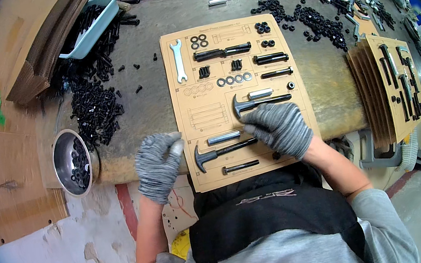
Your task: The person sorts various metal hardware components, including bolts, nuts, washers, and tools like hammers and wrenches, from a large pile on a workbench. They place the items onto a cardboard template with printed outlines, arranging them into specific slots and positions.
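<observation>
A brown cardboard sheet point(229, 178) with printed outlines lies before me, small hardware set out on it. My left hand point(158, 165), in a grey knitted glove, is at its left edge, thumb and forefinger tips apart and nothing visible between them. My right hand point(279, 128), gloved alike, reaches over the sheet's right side with fingertips drawn together; whatever they pinch is hidden. Beside it are the upper black hook-ended rod point(264, 102) and the lower one point(225, 150). Silver sleeves point(224, 138), a black bolt point(240, 166), flat washers point(234, 79) and an open-ended wrench point(178, 61) also lie there.
Left of the sheet are a black screw pile point(96, 114), a metal bowl point(59, 167) of black nuts and a pale blue bin point(109, 9). Loose bolts and nuts point(318, 24) cover the table's far side. At right, several filled cardboard sheets point(376, 104) stand stacked.
</observation>
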Tool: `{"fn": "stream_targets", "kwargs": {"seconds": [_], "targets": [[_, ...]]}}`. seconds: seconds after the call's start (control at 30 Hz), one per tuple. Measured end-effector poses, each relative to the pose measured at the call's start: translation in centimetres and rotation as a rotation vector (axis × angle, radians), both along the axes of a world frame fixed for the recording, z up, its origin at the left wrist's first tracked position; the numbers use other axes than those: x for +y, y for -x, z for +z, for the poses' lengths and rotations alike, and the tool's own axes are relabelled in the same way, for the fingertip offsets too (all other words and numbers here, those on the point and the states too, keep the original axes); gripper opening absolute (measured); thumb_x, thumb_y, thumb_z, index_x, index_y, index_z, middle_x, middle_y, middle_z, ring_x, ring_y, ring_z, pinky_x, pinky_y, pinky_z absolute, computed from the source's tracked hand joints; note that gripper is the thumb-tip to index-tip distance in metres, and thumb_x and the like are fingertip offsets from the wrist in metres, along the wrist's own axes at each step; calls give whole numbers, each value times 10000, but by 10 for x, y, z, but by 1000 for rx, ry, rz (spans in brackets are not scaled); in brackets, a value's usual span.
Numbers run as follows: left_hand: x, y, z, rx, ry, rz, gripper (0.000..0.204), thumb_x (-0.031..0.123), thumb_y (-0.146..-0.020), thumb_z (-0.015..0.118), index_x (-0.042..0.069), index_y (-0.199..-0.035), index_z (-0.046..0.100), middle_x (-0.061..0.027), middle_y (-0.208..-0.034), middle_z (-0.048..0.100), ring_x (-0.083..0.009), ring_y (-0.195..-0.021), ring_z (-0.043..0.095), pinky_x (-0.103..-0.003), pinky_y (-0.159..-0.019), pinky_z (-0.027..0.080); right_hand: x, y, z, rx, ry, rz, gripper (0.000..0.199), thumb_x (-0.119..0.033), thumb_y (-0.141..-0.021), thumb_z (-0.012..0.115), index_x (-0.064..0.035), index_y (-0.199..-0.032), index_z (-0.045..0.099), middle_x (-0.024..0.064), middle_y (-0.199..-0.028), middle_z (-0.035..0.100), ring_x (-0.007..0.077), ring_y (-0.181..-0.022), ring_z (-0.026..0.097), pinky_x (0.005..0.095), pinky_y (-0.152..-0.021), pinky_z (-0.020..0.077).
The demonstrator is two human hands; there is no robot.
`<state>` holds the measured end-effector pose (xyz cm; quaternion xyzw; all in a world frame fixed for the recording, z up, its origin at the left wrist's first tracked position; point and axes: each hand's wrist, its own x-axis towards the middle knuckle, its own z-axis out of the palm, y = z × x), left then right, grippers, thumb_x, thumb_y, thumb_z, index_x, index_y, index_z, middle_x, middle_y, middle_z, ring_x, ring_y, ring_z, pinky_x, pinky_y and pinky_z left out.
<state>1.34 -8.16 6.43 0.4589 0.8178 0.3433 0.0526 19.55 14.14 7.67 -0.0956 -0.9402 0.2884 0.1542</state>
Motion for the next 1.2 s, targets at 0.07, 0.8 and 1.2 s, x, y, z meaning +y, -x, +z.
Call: {"fn": "stream_targets", "kwargs": {"seconds": [0.07,0.8,1.2], "targets": [[-12,5,-8,-29,-14,45,130,94,-788,687,53,-911,694,-107,-861,672,-260,-811,631,-362,-772,498,9,-2,7,50,28,-45,165,-183,-815,711,-56,-921,707,107,-765,669,244,-679,652,342,-640,523],[206,-40,61,-160,-52,-387,150,150,-860,613,75,-971,678,-79,-886,655,-215,-839,639,-338,-781,501,262,-52,-39,-165,-302,-579,209,-176,-788,687,-76,-967,648,141,-930,640,341,-875,623,399,-783,507],[430,-62,-18,404,207,-781,326,235,-827,628,157,-1143,642,-116,-1139,624,-299,-1039,595,-398,-892,485,251,-87,-23,-320,426,-670,313,-316,-736,676,-15,-813,708,162,-704,672,269,-663,659,364,-681,524]]}}
